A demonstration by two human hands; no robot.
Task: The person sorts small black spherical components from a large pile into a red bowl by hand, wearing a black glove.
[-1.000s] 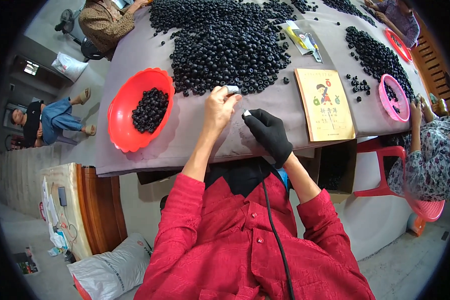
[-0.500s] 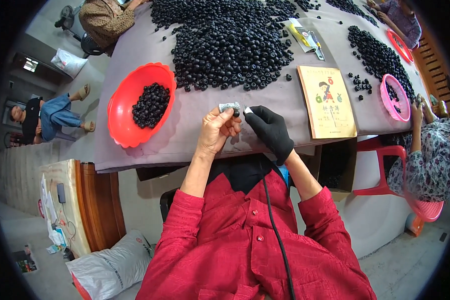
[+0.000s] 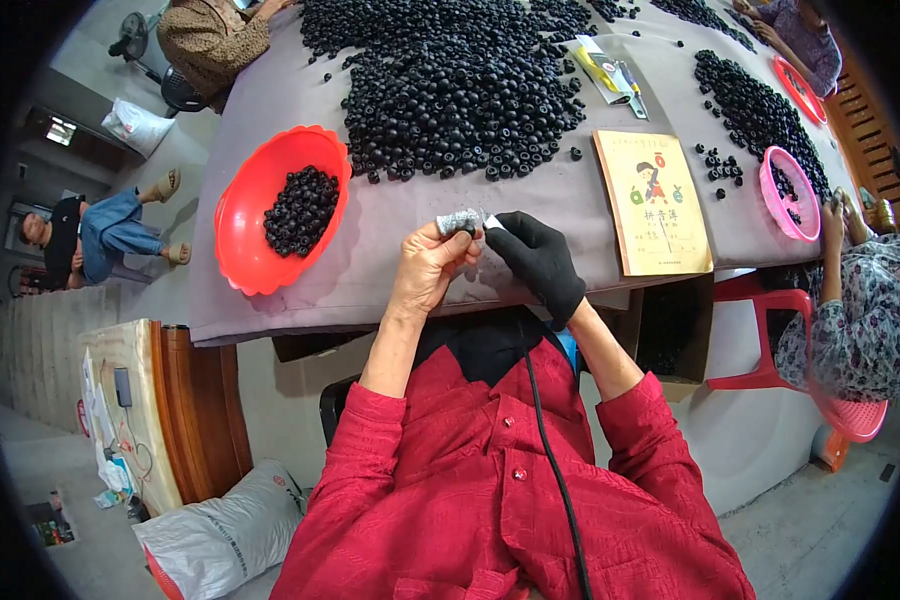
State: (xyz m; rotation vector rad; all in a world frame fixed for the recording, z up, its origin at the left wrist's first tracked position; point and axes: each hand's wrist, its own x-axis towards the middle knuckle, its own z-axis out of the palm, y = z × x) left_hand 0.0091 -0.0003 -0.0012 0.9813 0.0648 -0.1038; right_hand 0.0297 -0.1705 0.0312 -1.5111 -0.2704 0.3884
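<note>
My left hand [image 3: 430, 265] is bare and closed in a pinch, with a grey-white wrap [image 3: 457, 222] around what looks like its index fingertip. Between thumb and wrapped finger sits a small round black part [image 3: 466, 230], mostly covered. Close against it on the right is my right hand [image 3: 538, 262], in a black glove with its fingers pinched together. A small white tip [image 3: 492, 222] sticks out at the gloved fingertips; what it belongs to is hidden. Both hands are over the table's near edge.
A large pile of black parts [image 3: 460, 100] covers the grey tablecloth [image 3: 260, 100] ahead. An orange-red bowl [image 3: 235, 220] with more parts stands left. To the right lie a yellow booklet [image 3: 660, 205] and a packaged tool [image 3: 610, 75]. Other people sit around the table; a pink basket [image 3: 770, 190] stands far right.
My gloved right hand has moved slightly left, bringing the white tip against the black part. The left hand has tilted a little, and the black part shows less than before.
</note>
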